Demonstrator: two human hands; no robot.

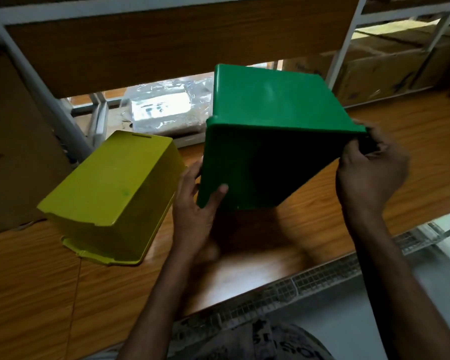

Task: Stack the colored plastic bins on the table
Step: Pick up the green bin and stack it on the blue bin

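Observation:
A green plastic bin is held in the air above the wooden table, tilted with its open mouth facing me and its base away. My left hand grips the lower left corner of its rim, thumb inside. At the right corner of the rim, my right hand pinches the edge. A yellow bin lies upside down on the table to the left, apart from the green one, close to my left hand.
A white metal shelf frame with a wooden panel stands behind the table. A plastic-wrapped package lies behind the bins. Cardboard boxes fill the shelf at right. The table's near edge runs diagonally, with wire mesh below.

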